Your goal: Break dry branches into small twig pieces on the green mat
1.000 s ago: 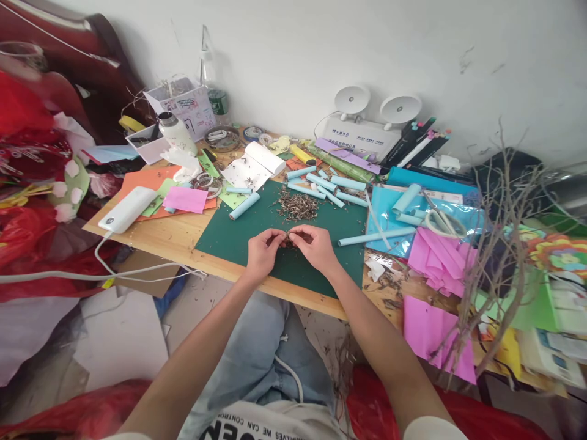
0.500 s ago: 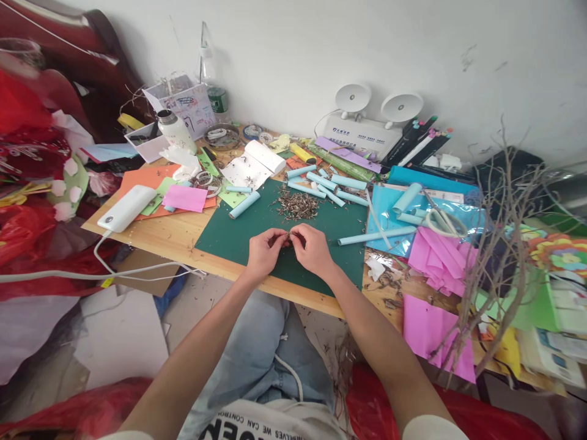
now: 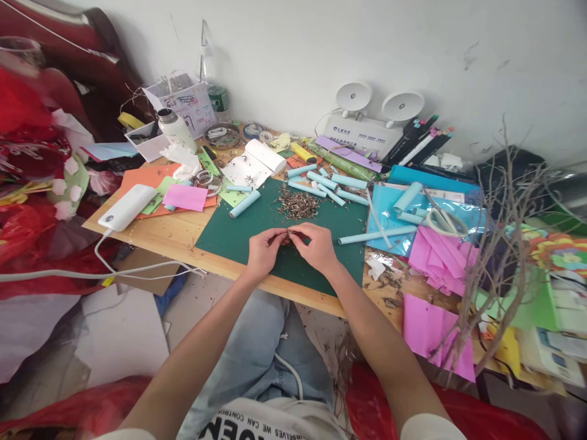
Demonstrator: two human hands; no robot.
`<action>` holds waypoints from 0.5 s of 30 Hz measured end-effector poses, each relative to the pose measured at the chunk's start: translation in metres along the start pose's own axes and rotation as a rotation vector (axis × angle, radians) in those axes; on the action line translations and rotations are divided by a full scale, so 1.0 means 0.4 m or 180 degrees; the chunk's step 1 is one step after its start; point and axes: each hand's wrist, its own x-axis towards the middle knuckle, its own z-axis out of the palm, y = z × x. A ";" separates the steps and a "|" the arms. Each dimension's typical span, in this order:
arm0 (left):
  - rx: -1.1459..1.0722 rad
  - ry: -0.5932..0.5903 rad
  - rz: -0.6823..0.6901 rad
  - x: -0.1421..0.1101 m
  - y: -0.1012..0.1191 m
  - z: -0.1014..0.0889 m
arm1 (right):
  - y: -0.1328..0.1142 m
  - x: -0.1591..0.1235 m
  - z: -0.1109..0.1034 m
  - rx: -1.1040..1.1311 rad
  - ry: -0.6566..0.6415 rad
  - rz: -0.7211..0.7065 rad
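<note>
My left hand (image 3: 263, 249) and my right hand (image 3: 315, 245) meet fingertip to fingertip over the dark green cutting mat (image 3: 229, 235). Both are closed in a pinch. Something small and brown shows between the fingertips, mostly hidden; it looks like a bit of twig. Just beyond the fingers lies a heap of short brown twig pieces (image 3: 298, 203). Several light blue paper tubes (image 3: 351, 181) lie behind the heap, and one blue tube (image 3: 244, 204) rests to its left. A longer blue tube (image 3: 376, 235) points toward the mat from the right.
At the left are a white power bank (image 3: 127, 208) with a cable and a pink paper (image 3: 184, 198). Scissors (image 3: 443, 220) lie on a blue plastic folder at the right, near pink crepe paper (image 3: 438, 256). Bare branches (image 3: 509, 293) rise at the right edge. A white emergency lamp (image 3: 362, 135) stands behind.
My right hand has turned slightly and its fingers have shifted a little to the left at the pinch. My left hand has stayed nearly still.
</note>
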 end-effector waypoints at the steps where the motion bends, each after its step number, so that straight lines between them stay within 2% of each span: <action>1: 0.0006 -0.0014 0.0007 -0.001 -0.001 0.000 | 0.004 -0.001 0.003 -0.0078 0.0034 -0.0033; 11: 0.0225 -0.0020 -0.0072 -0.001 -0.007 0.008 | 0.022 -0.005 0.005 -0.0503 -0.0198 0.0053; 15: 0.0347 -0.0082 0.0033 -0.001 -0.002 0.009 | 0.018 -0.006 0.005 -0.0685 -0.0297 0.0065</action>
